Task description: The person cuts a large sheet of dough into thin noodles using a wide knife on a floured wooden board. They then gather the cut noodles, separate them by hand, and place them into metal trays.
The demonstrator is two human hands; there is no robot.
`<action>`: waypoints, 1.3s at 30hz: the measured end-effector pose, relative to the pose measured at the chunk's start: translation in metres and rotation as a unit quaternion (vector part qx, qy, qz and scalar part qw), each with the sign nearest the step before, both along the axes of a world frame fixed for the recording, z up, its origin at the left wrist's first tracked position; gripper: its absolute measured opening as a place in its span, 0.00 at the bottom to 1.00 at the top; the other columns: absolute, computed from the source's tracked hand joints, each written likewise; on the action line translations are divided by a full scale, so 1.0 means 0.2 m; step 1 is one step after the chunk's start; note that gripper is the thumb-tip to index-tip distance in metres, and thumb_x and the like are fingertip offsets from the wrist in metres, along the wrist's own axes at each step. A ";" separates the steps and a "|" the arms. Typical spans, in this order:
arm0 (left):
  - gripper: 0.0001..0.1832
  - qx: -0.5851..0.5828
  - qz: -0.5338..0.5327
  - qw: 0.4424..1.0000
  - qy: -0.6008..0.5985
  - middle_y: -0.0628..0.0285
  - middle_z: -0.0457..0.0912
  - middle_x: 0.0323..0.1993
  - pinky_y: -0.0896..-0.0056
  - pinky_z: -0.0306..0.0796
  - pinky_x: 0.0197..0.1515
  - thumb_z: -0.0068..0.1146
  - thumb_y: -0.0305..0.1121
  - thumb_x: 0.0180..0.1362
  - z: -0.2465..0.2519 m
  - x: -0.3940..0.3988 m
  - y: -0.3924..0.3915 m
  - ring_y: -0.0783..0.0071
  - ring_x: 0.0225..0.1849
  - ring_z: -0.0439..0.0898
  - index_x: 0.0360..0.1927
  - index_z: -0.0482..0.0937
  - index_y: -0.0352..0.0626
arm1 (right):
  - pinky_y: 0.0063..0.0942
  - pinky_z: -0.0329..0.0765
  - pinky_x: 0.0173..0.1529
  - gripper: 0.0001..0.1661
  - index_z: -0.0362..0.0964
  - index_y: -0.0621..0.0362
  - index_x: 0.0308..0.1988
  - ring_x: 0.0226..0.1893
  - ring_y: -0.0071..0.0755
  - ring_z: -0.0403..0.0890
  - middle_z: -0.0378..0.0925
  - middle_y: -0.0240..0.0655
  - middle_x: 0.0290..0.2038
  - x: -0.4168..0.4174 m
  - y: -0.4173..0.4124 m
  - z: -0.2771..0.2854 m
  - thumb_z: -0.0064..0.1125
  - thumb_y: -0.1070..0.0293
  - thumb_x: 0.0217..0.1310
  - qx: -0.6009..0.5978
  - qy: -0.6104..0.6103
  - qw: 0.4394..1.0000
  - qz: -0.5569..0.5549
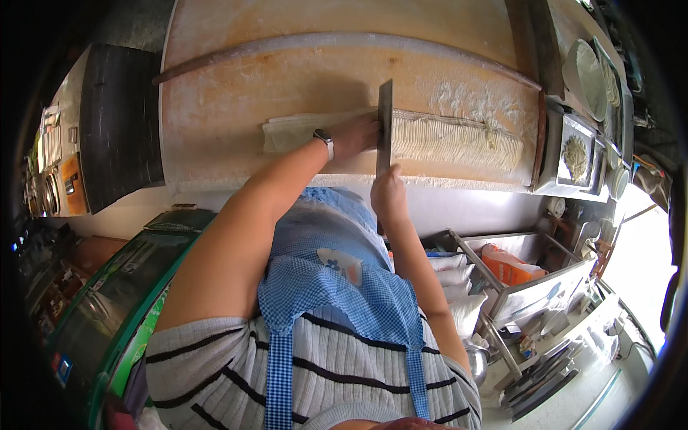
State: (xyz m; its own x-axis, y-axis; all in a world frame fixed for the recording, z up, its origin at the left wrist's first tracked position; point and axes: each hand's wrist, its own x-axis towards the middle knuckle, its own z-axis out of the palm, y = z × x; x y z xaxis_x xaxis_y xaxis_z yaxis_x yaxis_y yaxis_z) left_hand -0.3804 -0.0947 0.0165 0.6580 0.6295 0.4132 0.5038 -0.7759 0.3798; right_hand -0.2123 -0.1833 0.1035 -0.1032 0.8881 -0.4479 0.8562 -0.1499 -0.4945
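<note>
My right hand [389, 196] grips the handle of a broad cleaver [385, 126], whose blade stands upright across a long folded sheet of dough [293, 131]. Flat on that dough, just left of the blade, rests my left hand [355, 135], with a watch at the wrist and its fingertips close to the steel. Right of the blade lies a row of thin cut noodle strips [454, 141], packed side by side. The strips reach nearly to the board's right end. Both dough and strips lie on a floured wooden board [226, 107].
A long wooden rolling pin [344, 40] spans the board's far side. Loose flour [462, 99] lies behind the strips. On the right stand a tray of noodles [576, 156] and a large bowl of flour [585, 80]. A green-framed glass case [123, 285] is behind me at left.
</note>
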 end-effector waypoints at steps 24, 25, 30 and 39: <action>0.17 -0.126 -0.011 0.991 0.045 0.57 0.74 0.45 0.60 0.66 0.55 0.56 0.28 0.49 -0.03 -0.07 -0.01 0.60 0.49 0.72 0.46 0.75 0.43 | 0.58 0.70 0.36 0.15 0.54 0.66 0.44 0.31 0.71 0.75 0.74 0.65 0.27 -0.10 -0.01 0.11 0.38 0.66 0.64 -0.008 -0.055 0.997 -0.046; 0.17 -0.095 -0.013 0.995 0.027 0.58 0.74 0.46 0.61 0.67 0.55 0.56 0.28 0.49 -0.02 -0.07 0.00 0.60 0.49 0.72 0.45 0.75 0.44 | 0.58 0.70 0.37 0.16 0.53 0.66 0.45 0.32 0.70 0.75 0.74 0.65 0.28 -0.08 -0.08 0.08 0.38 0.65 0.63 -0.023 -0.059 0.997 -0.031; 0.12 0.001 -0.023 0.998 -0.062 0.61 0.75 0.42 0.64 0.71 0.47 0.57 0.28 0.49 0.00 -0.09 -0.01 0.63 0.44 0.73 0.39 0.77 0.44 | 0.57 0.71 0.38 0.14 0.54 0.68 0.42 0.34 0.72 0.74 0.73 0.67 0.30 -0.18 0.12 -0.12 0.37 0.67 0.62 0.031 -0.024 0.998 -0.051; 0.19 -0.118 -0.003 0.993 -0.001 0.59 0.73 0.45 0.64 0.71 0.49 0.57 0.29 0.50 -0.01 -0.10 -0.02 0.62 0.44 0.73 0.48 0.74 0.44 | 0.58 0.71 0.34 0.13 0.54 0.66 0.41 0.31 0.71 0.75 0.75 0.63 0.27 -0.11 -0.08 0.04 0.40 0.68 0.62 -0.004 -0.073 0.997 -0.029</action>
